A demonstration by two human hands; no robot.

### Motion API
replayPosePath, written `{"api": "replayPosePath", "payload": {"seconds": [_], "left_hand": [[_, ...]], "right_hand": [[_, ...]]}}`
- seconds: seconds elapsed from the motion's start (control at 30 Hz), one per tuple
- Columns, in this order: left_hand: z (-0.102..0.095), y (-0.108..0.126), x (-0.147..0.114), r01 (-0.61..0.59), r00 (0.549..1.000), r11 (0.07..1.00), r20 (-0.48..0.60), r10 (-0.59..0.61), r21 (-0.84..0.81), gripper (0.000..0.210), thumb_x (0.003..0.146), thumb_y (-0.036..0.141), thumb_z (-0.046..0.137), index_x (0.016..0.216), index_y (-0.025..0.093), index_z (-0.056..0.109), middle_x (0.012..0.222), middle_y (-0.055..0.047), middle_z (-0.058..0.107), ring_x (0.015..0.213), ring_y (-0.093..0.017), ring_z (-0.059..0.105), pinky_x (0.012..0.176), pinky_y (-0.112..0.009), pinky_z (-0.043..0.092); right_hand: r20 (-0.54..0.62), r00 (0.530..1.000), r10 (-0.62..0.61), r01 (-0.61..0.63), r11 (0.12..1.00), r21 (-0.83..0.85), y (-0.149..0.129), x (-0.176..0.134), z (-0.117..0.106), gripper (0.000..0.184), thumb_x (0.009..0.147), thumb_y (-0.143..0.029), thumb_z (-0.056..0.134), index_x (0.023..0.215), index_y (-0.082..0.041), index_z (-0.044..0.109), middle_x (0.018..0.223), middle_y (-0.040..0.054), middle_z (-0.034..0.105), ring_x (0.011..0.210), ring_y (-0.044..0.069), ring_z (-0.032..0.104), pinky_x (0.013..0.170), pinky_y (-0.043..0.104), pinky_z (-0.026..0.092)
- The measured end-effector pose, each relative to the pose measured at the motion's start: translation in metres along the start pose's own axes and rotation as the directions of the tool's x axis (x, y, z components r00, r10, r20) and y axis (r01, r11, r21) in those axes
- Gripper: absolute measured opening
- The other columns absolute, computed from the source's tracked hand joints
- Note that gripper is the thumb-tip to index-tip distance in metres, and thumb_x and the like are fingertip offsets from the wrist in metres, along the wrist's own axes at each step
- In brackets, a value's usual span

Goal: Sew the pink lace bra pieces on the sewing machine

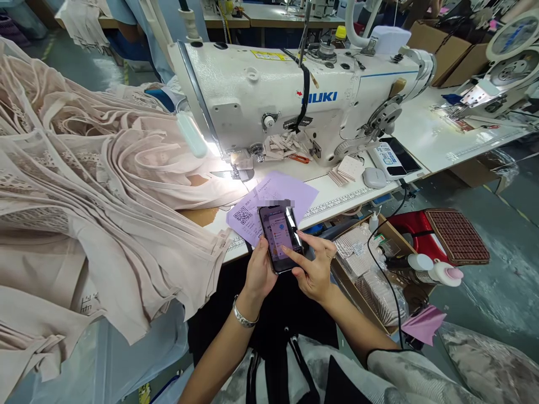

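My left hand [259,270] is wrapped around the lower left side of a smartphone [277,234], which is tilted up towards me with its screen lit. My right hand [316,268] has its fingers apart, and one fingertip lies on or just over the screen. Another finger reaches along the phone's right edge. Behind the phone, a purple paper sheet [243,216] with a QR code lies on the table edge. Just beyond stands a white sewing machine [244,90] with its needle area lit. A large pile of beige fabric pieces [126,224] spreads to the left.
Fabric scraps [281,147] and an orange-handled tool [298,159] lie under the machine arm. A control box [386,161] and a white rounded case [374,178] sit to the right. Below stands an open carton [357,297] with packs and bottles; a black cable [381,269] hangs across it.
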State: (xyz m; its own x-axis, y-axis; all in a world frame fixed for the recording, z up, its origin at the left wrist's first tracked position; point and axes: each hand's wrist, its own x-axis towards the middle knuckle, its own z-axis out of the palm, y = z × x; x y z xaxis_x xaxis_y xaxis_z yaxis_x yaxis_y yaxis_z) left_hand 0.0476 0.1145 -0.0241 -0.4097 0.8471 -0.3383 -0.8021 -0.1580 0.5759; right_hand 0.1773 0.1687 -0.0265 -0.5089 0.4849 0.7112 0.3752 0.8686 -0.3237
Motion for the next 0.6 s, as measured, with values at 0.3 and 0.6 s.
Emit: {"api": "replayPosePath", "payload": {"seconds": [0.3,0.6], "left_hand": [[-0.003,-0.001,0.000,0.044,0.997,0.999,0.065,-0.043,-0.024,0.049,0.088,0.053,0.072,0.122,0.017,0.070,0.125,-0.012,0.073,0.129,-0.032,0.061,0.113,-0.048,0.046],[0.003,0.002,-0.001,0.036,0.998,0.999,0.052,-0.034,-0.040,0.047,0.089,0.049,0.072,0.124,0.018,0.070,0.132,-0.012,0.070,0.131,-0.031,0.060,0.116,-0.046,0.044]], "right_hand": [[0.085,0.994,0.065,-0.059,0.995,-0.076,0.005,0.024,-0.003,0.074,0.100,-0.068,0.008,0.143,-0.037,0.060,0.146,0.0107,0.049,0.122,0.030,0.045,0.101,0.048,0.036],[0.155,0.988,0.012,0.006,0.994,-0.113,0.008,0.041,-0.003,0.083,0.095,-0.075,0.005,0.140,-0.037,0.062,0.151,0.0096,0.047,0.129,0.031,0.043,0.108,0.052,0.032]]}}
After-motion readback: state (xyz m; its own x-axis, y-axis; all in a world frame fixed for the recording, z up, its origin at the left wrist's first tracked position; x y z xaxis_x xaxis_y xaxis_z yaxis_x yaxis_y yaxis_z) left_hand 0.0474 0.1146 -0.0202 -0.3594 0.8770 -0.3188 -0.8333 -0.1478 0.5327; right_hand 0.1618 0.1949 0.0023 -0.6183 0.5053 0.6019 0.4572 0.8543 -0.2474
